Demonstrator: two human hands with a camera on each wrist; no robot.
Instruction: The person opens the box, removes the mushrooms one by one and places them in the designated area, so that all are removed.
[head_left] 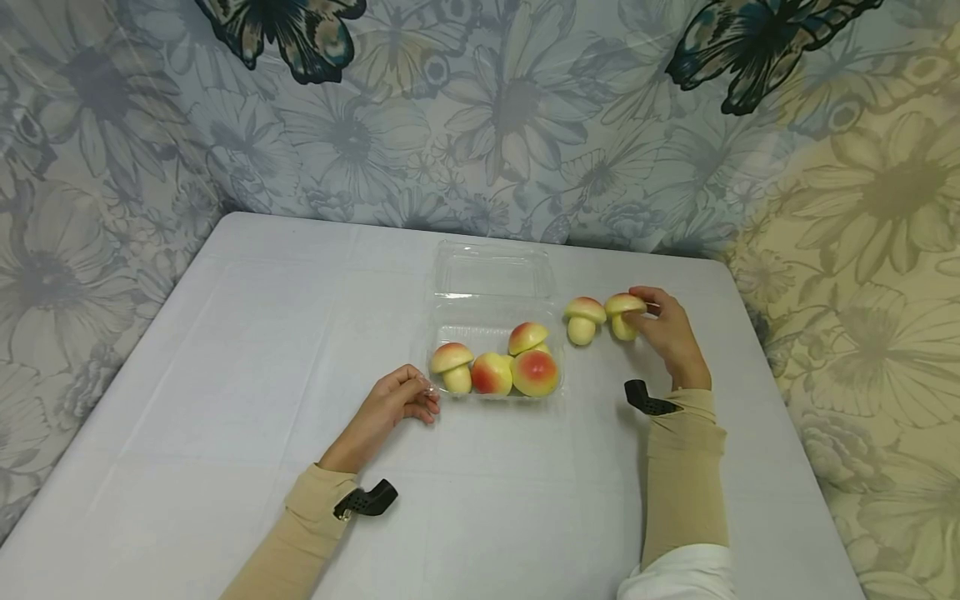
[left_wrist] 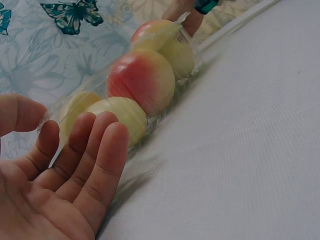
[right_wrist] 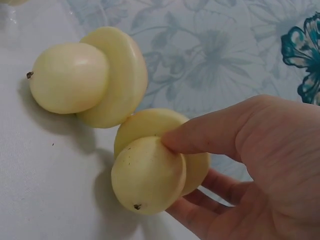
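My right hand point(head_left: 672, 342) holds a toy mushroom point(head_left: 624, 305) with a red-and-yellow cap, thumb on the stem and fingers behind it. A second toy mushroom point(head_left: 584, 320) lies just left of it; in the right wrist view the two caps touch or nearly touch. My left hand point(head_left: 390, 402) pinches the near left corner of a clear plastic container point(head_left: 467, 335) between thumb and index finger, its other fingers loosely extended. Several similar mushrooms lie inside, among them one on its side point(head_left: 452, 367) and one cap-up point(head_left: 536, 372).
The container's clear hinged lid point(head_left: 492, 272) lies folded back toward the wall. A white cloth covers the table point(head_left: 247, 350). Flowered wall covering point(head_left: 517, 108) with butterflies rises behind its far edge. Each wrist wears a black camera point(head_left: 366, 500).
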